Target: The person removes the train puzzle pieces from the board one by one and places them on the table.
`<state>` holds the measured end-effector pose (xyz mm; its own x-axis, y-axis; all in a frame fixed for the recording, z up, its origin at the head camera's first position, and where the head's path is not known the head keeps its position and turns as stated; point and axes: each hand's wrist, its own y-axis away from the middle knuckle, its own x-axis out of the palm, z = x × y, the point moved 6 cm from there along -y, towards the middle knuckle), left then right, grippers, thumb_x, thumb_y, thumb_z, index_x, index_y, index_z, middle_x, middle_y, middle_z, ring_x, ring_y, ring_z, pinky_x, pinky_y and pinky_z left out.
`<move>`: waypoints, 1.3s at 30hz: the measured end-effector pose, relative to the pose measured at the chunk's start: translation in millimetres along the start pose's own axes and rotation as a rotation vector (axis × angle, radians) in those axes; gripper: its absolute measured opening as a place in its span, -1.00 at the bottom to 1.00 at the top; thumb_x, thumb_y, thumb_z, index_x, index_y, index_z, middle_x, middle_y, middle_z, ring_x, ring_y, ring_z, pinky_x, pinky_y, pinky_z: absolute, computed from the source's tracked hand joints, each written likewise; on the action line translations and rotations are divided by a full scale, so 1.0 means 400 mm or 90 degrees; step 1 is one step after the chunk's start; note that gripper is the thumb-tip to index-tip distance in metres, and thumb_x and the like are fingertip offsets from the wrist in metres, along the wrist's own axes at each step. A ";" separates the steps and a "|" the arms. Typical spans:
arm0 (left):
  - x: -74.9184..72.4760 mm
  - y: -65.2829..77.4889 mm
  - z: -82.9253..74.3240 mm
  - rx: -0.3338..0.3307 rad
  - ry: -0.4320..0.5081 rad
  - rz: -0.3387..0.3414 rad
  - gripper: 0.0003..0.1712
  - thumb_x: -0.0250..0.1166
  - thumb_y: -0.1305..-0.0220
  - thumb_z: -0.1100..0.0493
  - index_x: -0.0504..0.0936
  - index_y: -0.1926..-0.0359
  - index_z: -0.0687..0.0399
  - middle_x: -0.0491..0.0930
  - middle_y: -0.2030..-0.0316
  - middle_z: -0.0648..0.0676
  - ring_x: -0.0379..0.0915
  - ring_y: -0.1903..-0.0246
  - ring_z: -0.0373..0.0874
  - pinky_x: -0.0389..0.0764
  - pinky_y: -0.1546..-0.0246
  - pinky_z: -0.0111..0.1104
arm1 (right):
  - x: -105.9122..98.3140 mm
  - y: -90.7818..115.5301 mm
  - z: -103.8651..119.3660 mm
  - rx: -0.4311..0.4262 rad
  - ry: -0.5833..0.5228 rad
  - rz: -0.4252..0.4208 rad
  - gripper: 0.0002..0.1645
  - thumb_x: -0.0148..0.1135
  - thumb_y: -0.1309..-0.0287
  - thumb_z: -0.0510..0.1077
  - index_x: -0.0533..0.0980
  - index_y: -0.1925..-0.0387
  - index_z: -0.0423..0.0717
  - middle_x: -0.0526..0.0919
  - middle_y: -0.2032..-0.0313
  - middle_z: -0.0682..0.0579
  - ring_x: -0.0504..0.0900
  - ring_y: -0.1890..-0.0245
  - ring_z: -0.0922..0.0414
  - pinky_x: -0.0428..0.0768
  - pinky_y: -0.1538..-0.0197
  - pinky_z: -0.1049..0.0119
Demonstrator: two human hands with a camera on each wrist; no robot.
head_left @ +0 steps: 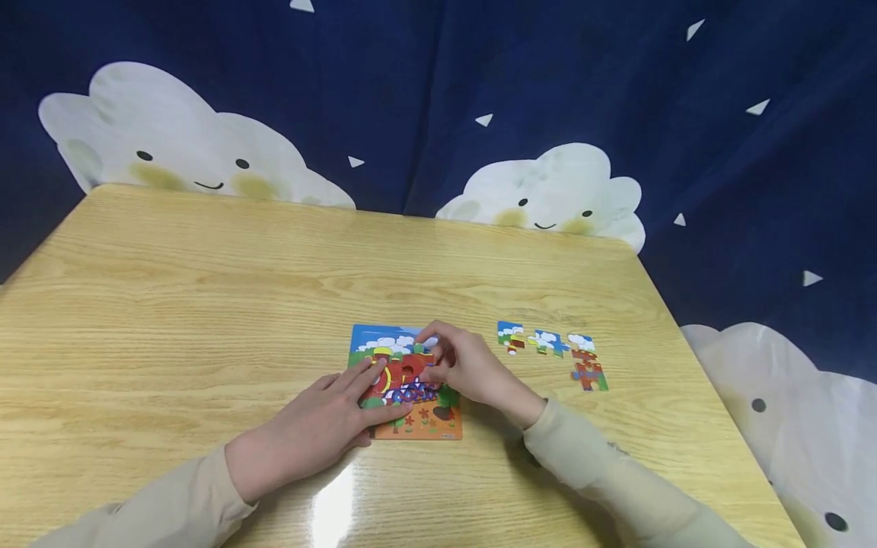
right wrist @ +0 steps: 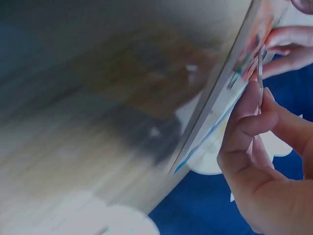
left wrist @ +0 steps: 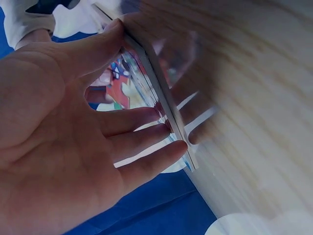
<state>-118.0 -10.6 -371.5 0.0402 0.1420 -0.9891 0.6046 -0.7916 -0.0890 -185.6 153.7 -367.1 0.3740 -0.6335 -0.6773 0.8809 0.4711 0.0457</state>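
Observation:
A jigsaw puzzle (head_left: 411, 428) with a red train picture lies in its flat tray on the table. My left hand (head_left: 308, 430) rests on its left side, fingers stretched over the picture. In the left wrist view the fingertips touch the face of the puzzle and the thumb (left wrist: 93, 51) lies along the tray's near edge. Over the upper right part, my right hand (head_left: 476, 369) pinches a red puzzle piece (head_left: 414, 365) between thumb and fingers. The right wrist view shows this thin piece (right wrist: 260, 73) edge-on, tilted up from the puzzle's surface.
Several loose puzzle pieces lie right of the tray: one with cloud and red (head_left: 510, 336), a cloud piece (head_left: 548, 342), and red ones (head_left: 591, 376) at the far right. The wooden table (head_left: 205, 304) ends at a dark blue curtain (head_left: 411, 91) with clouds.

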 end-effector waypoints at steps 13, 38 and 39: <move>0.000 0.002 -0.001 0.002 -0.010 -0.006 -0.41 0.37 -0.24 0.04 0.51 -0.30 -0.35 0.31 -0.31 0.39 0.25 -0.30 0.28 0.55 0.04 0.01 | -0.147 0.123 -0.163 0.067 0.029 -0.060 -0.58 0.38 -0.02 -0.45 0.55 0.03 -0.25 0.50 0.48 0.04 0.51 0.53 0.18 0.48 0.48 0.37; -0.002 0.001 -0.001 0.003 -0.007 -0.003 -0.40 0.37 -0.25 0.04 0.49 -0.31 -0.36 0.28 -0.33 0.40 0.23 -0.31 0.28 0.55 0.06 0.03 | -0.270 0.233 -0.255 0.141 0.225 -0.157 -0.56 0.51 0.11 -0.36 0.64 0.10 -0.25 0.54 0.40 -0.02 0.52 0.39 0.09 0.47 0.34 0.23; -0.002 0.002 -0.001 0.004 -0.009 -0.004 -0.40 0.36 -0.25 0.04 0.49 -0.32 -0.37 0.28 -0.33 0.40 0.23 -0.31 0.28 0.55 0.05 0.02 | -0.269 0.233 -0.256 0.142 0.224 -0.158 -0.57 0.51 0.11 -0.37 0.64 0.10 -0.26 0.54 0.39 -0.02 0.54 0.39 0.08 0.49 0.34 0.24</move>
<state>-117.3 -11.0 -370.7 0.0259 0.1388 -0.9900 0.5999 -0.7943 -0.0957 -173.4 328.6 -365.0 0.0572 -0.4459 -0.8933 0.9862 0.1645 -0.0190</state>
